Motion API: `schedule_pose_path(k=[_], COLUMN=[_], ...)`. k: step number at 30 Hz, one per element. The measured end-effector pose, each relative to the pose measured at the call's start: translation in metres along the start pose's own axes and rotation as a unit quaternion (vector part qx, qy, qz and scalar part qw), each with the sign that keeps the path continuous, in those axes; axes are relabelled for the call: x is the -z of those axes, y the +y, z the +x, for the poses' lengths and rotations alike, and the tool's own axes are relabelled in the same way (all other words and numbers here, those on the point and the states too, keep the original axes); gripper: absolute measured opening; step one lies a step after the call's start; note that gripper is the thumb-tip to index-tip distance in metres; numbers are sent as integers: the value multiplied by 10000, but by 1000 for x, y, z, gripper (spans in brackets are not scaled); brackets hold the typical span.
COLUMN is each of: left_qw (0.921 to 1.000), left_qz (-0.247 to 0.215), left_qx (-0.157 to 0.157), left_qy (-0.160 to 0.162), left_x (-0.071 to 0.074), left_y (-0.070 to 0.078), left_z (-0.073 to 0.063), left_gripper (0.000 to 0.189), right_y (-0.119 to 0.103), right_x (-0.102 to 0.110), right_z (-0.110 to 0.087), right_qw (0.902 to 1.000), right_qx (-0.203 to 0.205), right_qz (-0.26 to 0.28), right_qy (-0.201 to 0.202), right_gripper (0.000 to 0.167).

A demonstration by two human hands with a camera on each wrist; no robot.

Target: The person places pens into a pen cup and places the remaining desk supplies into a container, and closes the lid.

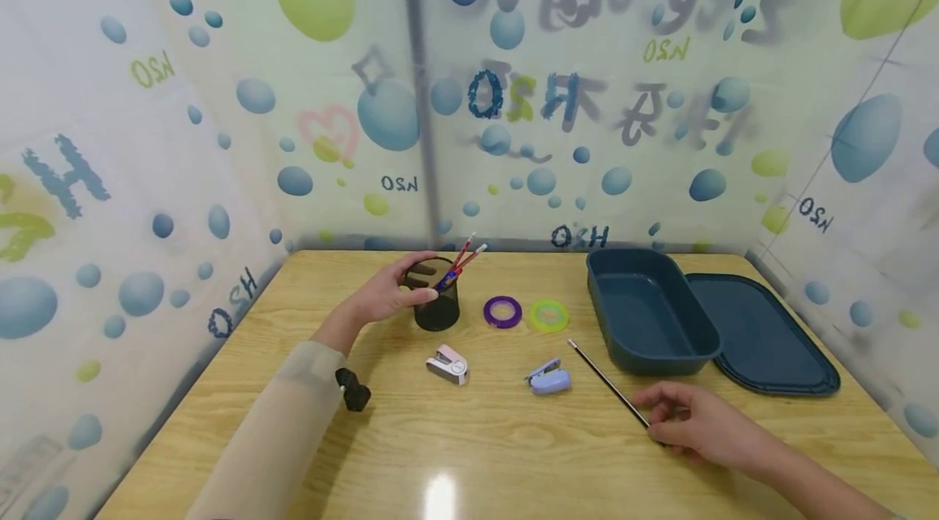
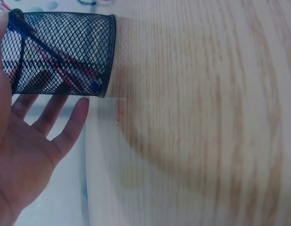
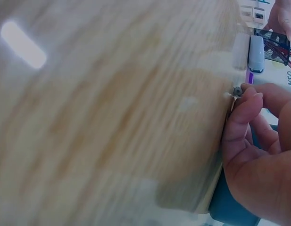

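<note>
My left hand (image 1: 380, 292) grips a black mesh pen cup (image 1: 438, 314) standing at the back left of the table, thumb at its rim and fingers along its far side. Red pencils (image 1: 462, 261) and something blue lean out of the cup to the right; in the left wrist view they show through the mesh (image 2: 65, 52). At the front right, my right hand (image 1: 707, 426) pinches the near end of a dark striped pencil (image 1: 605, 380) between thumb and fingertips. The pencil slants away low over the wood; its tip (image 3: 237, 91) pokes out at the fingers in the right wrist view.
A purple tape roll (image 1: 489, 312) and a yellow-green one (image 1: 536, 316) lie right of the cup. Nearer stand a pink-and-white stapler (image 1: 449, 365) and a lavender stapler (image 1: 552, 381). A deep dark-blue box (image 1: 660, 359) overlaps its lid (image 1: 778, 341) at the right.
</note>
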State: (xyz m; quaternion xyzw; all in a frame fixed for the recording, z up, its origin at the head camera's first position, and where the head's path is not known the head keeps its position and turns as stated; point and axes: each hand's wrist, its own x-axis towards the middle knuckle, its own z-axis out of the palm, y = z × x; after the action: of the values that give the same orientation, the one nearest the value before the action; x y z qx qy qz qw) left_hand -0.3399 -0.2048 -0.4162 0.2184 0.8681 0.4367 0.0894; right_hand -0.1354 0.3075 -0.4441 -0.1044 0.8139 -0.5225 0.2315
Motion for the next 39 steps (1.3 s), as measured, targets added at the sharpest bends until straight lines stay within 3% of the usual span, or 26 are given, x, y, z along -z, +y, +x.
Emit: schedule_pose_path(k=[8,13,18,28,39], left_qw=[9999,9999,9999,10000,9999], left_qz=[-89,-135,-129,-2,3], left_qx=[51,-20,-59,92,100], left_qy=[-32,-64,-87,-15,-7], left_x=[1,0,0,1,0], left_y=[3,0,0,2,4], left_z=[-2,1,2,-2,-3], left_gripper=[78,78,78,80,80], right_y=[1,2,1,-13,-25], right_x=[3,4,4,-14,-35], right_z=[-5,-9,-10,9,26], right_qw=[9995,9996,9979,9836,9721], right_qx=[118,-27,-119,457,9], right_qz=[-296,-273,-577,-1481,-1881], right_qy=[-5,49,269,922,1398], right_gripper=[41,39,37,35,34])
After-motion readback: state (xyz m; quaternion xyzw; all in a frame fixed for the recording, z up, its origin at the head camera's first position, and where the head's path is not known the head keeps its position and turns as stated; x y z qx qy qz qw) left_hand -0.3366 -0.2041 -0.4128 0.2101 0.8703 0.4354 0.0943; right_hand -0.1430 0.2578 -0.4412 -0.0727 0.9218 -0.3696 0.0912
